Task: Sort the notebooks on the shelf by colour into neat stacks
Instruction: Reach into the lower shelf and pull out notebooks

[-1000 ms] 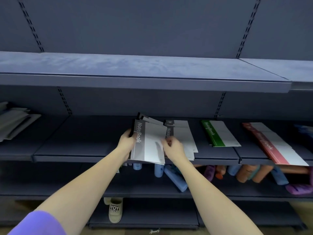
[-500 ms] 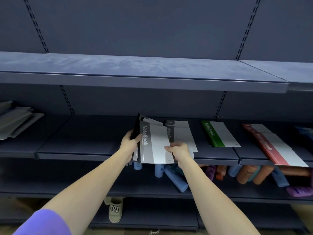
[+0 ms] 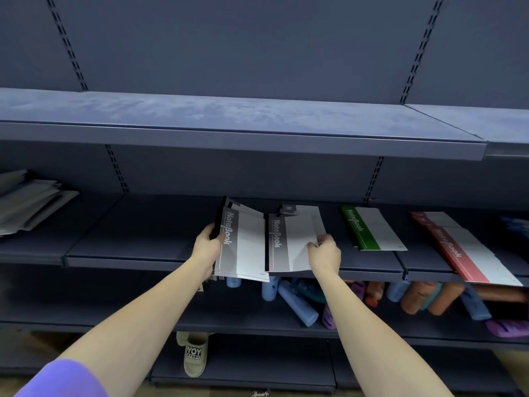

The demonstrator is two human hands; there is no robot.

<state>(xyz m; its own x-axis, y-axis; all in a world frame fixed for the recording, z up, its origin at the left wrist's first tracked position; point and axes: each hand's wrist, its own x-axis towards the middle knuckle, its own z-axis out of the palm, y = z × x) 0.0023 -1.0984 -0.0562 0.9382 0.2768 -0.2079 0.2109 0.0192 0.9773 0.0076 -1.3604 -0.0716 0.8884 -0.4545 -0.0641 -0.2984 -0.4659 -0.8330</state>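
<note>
My left hand (image 3: 207,244) grips a bundle of grey notebooks (image 3: 243,245) by its spine, tilted up off the middle shelf (image 3: 137,250). My right hand (image 3: 325,253) pinches the right edge of a single grey notebook (image 3: 292,239), which lies on top of the grey stack (image 3: 289,209) on the shelf. Further right on the shelf lie the green notebooks (image 3: 372,232). The red notebooks (image 3: 463,247) lie at the right and overhang the shelf's front edge.
A pile of pale papers (image 3: 25,202) lies at the shelf's far left. The shelf below holds several blue, orange and purple rolled pouches (image 3: 297,305). A beige slipper (image 3: 194,356) sits on the bottom shelf. An upper shelf (image 3: 243,130) juts out overhead.
My right hand has carried one grey notebook rightward off the held bundle onto the grey stack. My left hand still holds the bundle, now shifted slightly left.
</note>
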